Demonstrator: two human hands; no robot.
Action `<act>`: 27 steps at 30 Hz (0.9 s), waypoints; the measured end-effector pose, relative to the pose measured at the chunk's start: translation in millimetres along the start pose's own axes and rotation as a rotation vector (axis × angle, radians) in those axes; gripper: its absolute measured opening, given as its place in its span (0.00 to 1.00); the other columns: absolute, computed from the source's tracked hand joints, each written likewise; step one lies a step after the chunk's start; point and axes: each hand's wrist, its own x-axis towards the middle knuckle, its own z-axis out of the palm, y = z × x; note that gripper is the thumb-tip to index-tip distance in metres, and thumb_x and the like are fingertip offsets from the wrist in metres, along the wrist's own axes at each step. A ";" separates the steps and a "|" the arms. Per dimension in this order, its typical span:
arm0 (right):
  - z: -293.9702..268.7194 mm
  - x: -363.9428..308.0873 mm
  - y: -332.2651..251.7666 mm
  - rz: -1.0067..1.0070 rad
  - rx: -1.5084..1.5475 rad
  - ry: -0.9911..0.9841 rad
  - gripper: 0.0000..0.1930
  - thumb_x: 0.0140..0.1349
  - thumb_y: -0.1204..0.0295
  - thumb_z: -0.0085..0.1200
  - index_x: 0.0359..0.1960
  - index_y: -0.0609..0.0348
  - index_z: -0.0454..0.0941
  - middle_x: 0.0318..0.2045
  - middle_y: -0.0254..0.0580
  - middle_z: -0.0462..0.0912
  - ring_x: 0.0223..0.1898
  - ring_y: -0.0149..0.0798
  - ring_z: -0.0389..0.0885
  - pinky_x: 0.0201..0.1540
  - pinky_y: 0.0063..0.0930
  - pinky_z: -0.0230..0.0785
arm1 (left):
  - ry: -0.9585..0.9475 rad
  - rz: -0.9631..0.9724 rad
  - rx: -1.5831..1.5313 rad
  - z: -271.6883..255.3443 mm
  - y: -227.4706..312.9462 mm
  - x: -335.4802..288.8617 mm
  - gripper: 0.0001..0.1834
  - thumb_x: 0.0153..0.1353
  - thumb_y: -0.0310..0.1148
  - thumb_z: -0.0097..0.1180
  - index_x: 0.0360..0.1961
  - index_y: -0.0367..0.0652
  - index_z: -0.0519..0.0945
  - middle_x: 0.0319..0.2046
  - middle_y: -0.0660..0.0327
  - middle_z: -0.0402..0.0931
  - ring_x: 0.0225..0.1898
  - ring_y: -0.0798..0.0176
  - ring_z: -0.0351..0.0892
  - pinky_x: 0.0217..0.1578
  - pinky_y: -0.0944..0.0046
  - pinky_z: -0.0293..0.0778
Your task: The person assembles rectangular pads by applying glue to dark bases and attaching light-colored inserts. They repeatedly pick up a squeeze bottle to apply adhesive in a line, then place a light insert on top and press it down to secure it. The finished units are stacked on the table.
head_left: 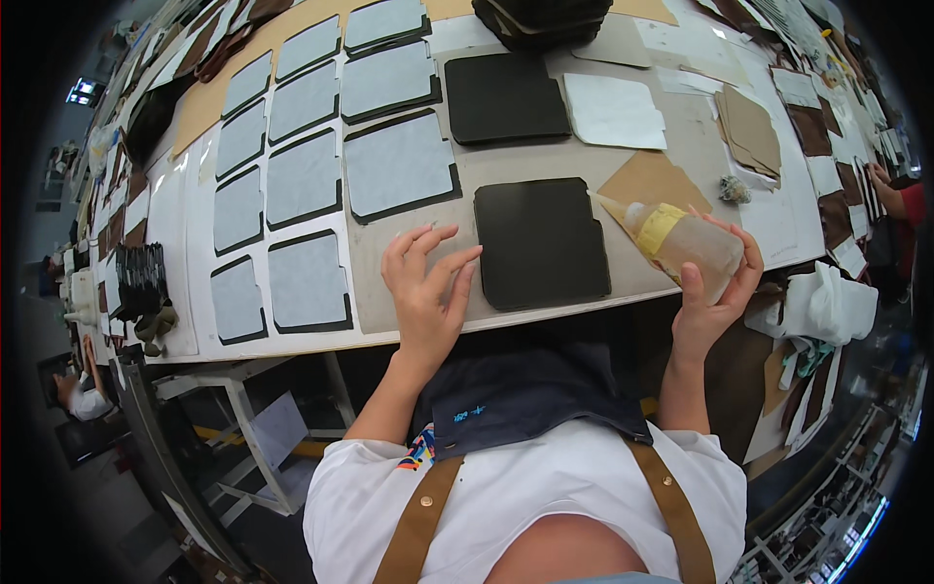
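Note:
In my right hand (715,302) is a translucent squeeze bottle (702,255) with yellow tape round its neck end. It lies tilted, its pointed nozzle toward the left over a tan card sheet (650,183). My left hand (428,282) is empty, its fingers apart and bent, beside the left edge of a black panel (542,243) near the table's front edge. A fingertip comes close to that edge; whether it touches, I cannot tell. Another black panel (508,99) lies farther back, next to a white notched sheet (615,111).
Rows of black-bordered pale panels (401,164) cover the table's left part. A dark stack (540,21) sits at the back. Brown card pieces (749,131) and a small greyish clump (734,190) lie at the right. A white plastic bag (827,304) hangs beyond; another person's hand (883,188) shows at far right.

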 end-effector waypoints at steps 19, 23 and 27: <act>7.2 -1.7 0.4 -0.090 -0.099 -0.044 0.35 0.62 0.70 0.68 0.66 0.61 0.60 0.58 0.54 0.74 0.62 0.54 0.78 0.68 0.47 0.67 | 0.003 -0.025 -0.033 -2.8 0.4 1.5 0.09 0.62 0.25 0.62 0.42 0.47 0.89 0.56 0.59 0.79 0.65 0.49 0.67 0.65 0.50 0.59; 7.8 -1.4 -0.3 -0.093 -0.104 -0.053 0.35 0.62 0.70 0.68 0.66 0.61 0.60 0.58 0.55 0.74 0.62 0.54 0.78 0.68 0.47 0.67 | 0.004 -0.030 -0.035 -2.6 -0.3 1.5 0.09 0.62 0.25 0.62 0.42 0.47 0.89 0.56 0.59 0.79 0.65 0.49 0.67 0.66 0.50 0.59; 7.9 -1.8 -0.9 -0.101 -0.111 -0.057 0.35 0.62 0.70 0.68 0.66 0.61 0.60 0.58 0.56 0.74 0.62 0.54 0.78 0.68 0.47 0.67 | 0.005 -0.031 -0.034 -2.1 0.0 1.7 0.09 0.61 0.25 0.62 0.41 0.47 0.89 0.56 0.59 0.79 0.65 0.49 0.67 0.66 0.50 0.59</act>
